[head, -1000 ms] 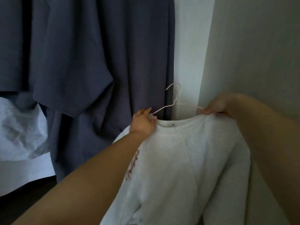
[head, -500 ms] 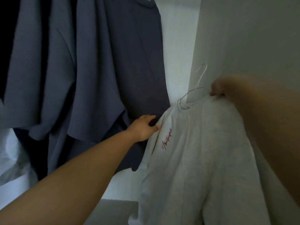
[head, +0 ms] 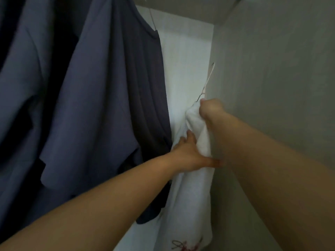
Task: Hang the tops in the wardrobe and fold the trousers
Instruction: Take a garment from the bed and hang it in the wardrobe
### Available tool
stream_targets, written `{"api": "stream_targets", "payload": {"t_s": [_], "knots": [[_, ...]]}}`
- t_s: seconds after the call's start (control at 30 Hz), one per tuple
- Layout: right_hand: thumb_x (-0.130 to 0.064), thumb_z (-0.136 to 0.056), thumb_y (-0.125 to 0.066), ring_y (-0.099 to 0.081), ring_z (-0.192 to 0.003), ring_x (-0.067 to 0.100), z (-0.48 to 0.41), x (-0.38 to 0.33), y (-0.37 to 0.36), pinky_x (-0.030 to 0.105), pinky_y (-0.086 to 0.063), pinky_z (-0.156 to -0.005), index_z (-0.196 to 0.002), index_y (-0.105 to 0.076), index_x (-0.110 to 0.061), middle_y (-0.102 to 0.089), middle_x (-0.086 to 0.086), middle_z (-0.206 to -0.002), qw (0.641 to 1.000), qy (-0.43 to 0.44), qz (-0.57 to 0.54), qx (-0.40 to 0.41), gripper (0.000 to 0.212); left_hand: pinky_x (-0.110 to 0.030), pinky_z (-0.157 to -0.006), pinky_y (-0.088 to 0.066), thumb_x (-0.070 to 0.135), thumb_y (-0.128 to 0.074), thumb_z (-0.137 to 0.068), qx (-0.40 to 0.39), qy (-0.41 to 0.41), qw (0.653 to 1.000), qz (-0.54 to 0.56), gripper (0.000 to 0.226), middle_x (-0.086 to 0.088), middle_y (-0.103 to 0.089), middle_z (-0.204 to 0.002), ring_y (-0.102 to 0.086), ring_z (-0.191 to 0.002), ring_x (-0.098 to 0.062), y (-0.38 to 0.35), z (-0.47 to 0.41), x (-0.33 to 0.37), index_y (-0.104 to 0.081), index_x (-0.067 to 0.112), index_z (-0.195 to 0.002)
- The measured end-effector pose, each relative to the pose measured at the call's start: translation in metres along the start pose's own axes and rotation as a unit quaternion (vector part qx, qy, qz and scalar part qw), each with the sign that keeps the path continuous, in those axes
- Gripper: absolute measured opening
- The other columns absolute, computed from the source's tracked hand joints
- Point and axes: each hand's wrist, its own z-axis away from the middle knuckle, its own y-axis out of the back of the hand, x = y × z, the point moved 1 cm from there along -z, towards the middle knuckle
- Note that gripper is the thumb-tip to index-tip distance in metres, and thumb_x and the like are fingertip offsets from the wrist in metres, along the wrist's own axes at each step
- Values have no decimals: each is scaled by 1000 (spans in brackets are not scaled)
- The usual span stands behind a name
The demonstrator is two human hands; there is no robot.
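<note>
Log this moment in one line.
hanging white top | right hand grips it at hanger | left hand holds it | hook free

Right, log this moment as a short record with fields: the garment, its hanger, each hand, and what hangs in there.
garment: white top, bunched narrow, hanging down
hanger: wire hanger in the top, hook pointing up; no rail in view
right: right hand grips the top's upper end at the hanger
left: left hand holds the bunched fabric lower down
hung: blue-grey tops, left of the white top
setting: wardrobe side wall close on the right
</note>
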Motion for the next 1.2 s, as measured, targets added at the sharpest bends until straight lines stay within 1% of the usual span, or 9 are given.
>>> {"api": "stream_targets", "payload": {"t_s": [0.1, 0.17, 0.3, 0.43, 0.53, 0.63, 0.8, 0.97, 1.2], "knots": [[-23, -102, -31, -47, -124, 35, 2, -16, -8, 35, -42, -94, -130, -45, 6, -48, 22, -135, 999, 42, -3, -14, 42, -50, -107, -36, 61, -78, -55, 132, 35, 990, -29, 132, -6, -18, -155, -28, -139, -28, 0, -1, -2, 5, 23, -151], [-22, -103, -33, -46, -124, 33, -5, -24, -11, 32, -40, -95, -134, -42, 3, -47, 19, -137, 999, 49, -12, -2, 41, -51, -107, -35, 44, -74, -74, 192, 42, 980, -27, 115, -6, -18, -155, -30, -138, -29, 3, -2, -1, 8, 20, -151], [-24, -103, -32, -48, -122, 32, -3, -40, -14, 31, -40, -94, -133, -41, 3, -49, 19, -135, 997, 83, -4, -6, 42, -42, -93, -48, 19, -54, -89, 268, 13, 963, 22, 61, -9, -52, -129, -55, -112, -29, 22, -4, 1, -26, 22, -143], [-28, -103, -33, -49, -121, 32, -13, -58, -8, 30, -40, -93, -131, -43, 3, -51, 17, -132, 995, 92, -32, -6, 43, -34, -81, -42, 17, -44, -96, 323, -22, 945, -39, 33, -11, -58, -116, -56, -103, -29, 43, -10, 10, -42, 13, -129], [-24, -102, -32, -47, -124, 35, -22, -79, -4, 36, -41, -95, -131, -44, 5, -48, 22, -135, 988, 146, -40, -6, 43, -34, -76, -41, 27, -46, -97, 346, -47, 935, -63, 32, -12, -58, -112, -56, -97, -28, 64, -20, 22, -41, 10, -124], [-24, -102, -31, -47, -123, 36, -29, -98, 1, 37, -41, -96, -129, -46, 6, -49, 23, -134, 982, 182, -40, 5, 43, -38, -80, -48, 44, -59, -88, 358, -73, 927, -83, 51, -7, -60, -112, -58, -99, -27, 89, -33, 33, -40, 15, -125], [-19, -103, -33, -48, -122, 34, -55, -125, 9, 34, -41, -97, -134, -44, 2, -48, 19, -136, 980, 190, -51, 14, 39, -36, -84, -48, 33, -64, -85, 390, -85, 901, -168, 58, -3, -57, -122, -58, -106, -26, 124, -59, 45, -35, 21, -134], [-27, -102, -37, -50, -119, 35, -91, -154, 16, 34, -41, -96, -127, -47, 5, -52, 21, -129, 977, 178, -115, 20, 42, -30, -72, -39, 27, -54, -90, 412, -76, 864, -280, 48, -2, -58, -119, -59, -103, -25, 159, -92, 65, -33, 23, -133], [-27, -101, -41, -51, -119, 36, -134, -193, 30, 36, -42, -101, -128, -49, 6, -52, 23, -130, 970, 211, -114, 44, 43, -33, -75, -42, 22, -53, -90, 427, -115, 837, -322, 53, -2, -57, -120, -59, -103, -26, 206, -144, 91, -30, 23, -138]]}}
